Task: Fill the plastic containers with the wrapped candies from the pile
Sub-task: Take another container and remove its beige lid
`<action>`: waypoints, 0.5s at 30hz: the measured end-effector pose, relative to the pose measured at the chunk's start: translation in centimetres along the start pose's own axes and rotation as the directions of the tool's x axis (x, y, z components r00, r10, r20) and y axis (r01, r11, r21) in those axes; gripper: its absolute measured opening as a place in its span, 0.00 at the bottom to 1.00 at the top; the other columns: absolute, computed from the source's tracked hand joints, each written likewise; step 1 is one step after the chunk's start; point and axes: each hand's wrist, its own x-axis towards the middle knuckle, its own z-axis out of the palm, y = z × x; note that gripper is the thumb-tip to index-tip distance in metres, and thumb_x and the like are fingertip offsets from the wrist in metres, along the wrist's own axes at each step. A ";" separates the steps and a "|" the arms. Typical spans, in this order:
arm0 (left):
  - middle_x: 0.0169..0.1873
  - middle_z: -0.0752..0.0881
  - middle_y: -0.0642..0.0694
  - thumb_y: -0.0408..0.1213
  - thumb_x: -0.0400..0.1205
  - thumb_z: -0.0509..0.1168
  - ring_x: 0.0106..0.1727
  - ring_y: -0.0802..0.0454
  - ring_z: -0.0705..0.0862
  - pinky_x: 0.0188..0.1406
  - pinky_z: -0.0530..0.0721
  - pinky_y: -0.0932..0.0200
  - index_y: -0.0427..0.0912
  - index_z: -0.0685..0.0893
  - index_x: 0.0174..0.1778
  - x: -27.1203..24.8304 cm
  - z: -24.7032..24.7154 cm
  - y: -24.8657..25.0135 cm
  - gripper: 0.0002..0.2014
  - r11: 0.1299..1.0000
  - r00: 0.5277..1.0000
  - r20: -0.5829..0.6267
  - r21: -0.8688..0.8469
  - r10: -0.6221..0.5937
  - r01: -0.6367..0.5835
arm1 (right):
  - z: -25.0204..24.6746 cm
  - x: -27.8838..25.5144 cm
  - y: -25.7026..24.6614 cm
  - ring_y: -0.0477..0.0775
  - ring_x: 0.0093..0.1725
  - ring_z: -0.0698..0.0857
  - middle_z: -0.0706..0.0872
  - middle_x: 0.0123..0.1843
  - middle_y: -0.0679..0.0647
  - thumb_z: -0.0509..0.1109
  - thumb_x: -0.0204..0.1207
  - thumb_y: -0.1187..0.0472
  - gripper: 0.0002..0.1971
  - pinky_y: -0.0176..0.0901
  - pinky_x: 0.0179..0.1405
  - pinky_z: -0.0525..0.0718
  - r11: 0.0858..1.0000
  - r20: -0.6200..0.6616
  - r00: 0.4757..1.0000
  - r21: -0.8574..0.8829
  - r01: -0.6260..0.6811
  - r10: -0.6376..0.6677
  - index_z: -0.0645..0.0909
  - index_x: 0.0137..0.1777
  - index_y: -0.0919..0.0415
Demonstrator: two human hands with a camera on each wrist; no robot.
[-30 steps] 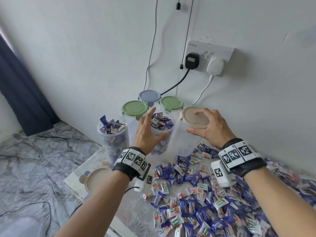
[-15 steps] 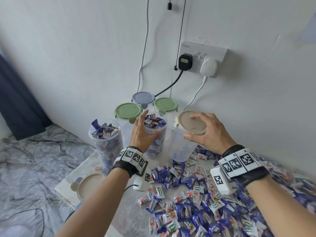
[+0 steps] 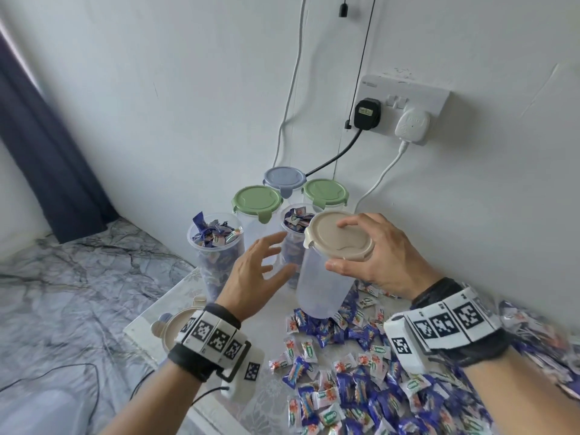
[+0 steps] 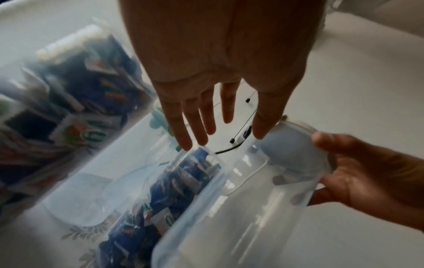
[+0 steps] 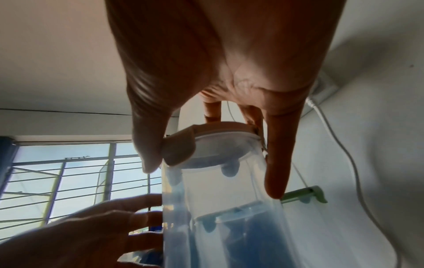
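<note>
My right hand (image 3: 370,255) grips the beige lid (image 3: 339,238) of an empty clear container (image 3: 320,287) and holds it tilted above the candy pile (image 3: 361,372); in the right wrist view the thumb and fingers (image 5: 278,163) clamp the lid rim (image 5: 220,128). My left hand (image 3: 260,271) hovers open just left of that container, fingers spread; the left wrist view shows the fingers (image 4: 199,117) straight above the container (image 4: 241,208). Two lidless containers full of candies stand behind: one at the left (image 3: 216,246), one partly hidden (image 3: 293,221).
Three lidded containers, two green (image 3: 257,200) (image 3: 324,193) and one blue-grey (image 3: 284,177), stand against the wall. A loose beige lid (image 3: 175,321) lies by the table's left edge (image 3: 147,337). Cables hang from the wall socket (image 3: 405,105). Marble floor lies to the left.
My right hand lifted the beige-lidded container off the table and brought it nearer, tilted. My left hand let go of the filled middle container and drew back, fingers spread.
</note>
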 end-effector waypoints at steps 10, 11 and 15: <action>0.73 0.78 0.52 0.47 0.75 0.73 0.70 0.59 0.80 0.49 0.86 0.69 0.50 0.70 0.79 -4.0 -3.3 0.2 0.35 0.988 0.995 -0.017 -0.126 -0.094 0.092 | 6.7 0.6 -3.2 0.45 0.66 0.77 0.72 0.69 0.48 0.79 0.61 0.33 0.38 0.34 0.62 0.81 0.976 0.083 0.994 0.213 0.047 -0.066 0.76 0.71 0.43; 0.74 0.77 0.51 0.48 0.76 0.72 0.71 0.57 0.79 0.50 0.86 0.69 0.49 0.68 0.81 -4.4 -3.3 -0.2 0.36 0.988 0.993 -0.031 -0.116 -0.110 0.106 | 7.3 0.6 -3.2 0.46 0.66 0.77 0.72 0.69 0.48 0.78 0.60 0.31 0.38 0.42 0.61 0.85 0.967 0.098 0.993 0.251 0.035 -0.061 0.76 0.71 0.42; 0.75 0.77 0.52 0.51 0.77 0.70 0.73 0.55 0.79 0.59 0.87 0.57 0.52 0.67 0.82 -5.2 -3.2 -1.3 0.36 0.982 0.986 -0.052 -0.114 -0.161 0.154 | 9.0 0.5 -3.0 0.47 0.64 0.78 0.73 0.68 0.49 0.77 0.64 0.35 0.37 0.41 0.63 0.82 0.973 0.126 0.991 0.231 0.005 -0.035 0.75 0.73 0.42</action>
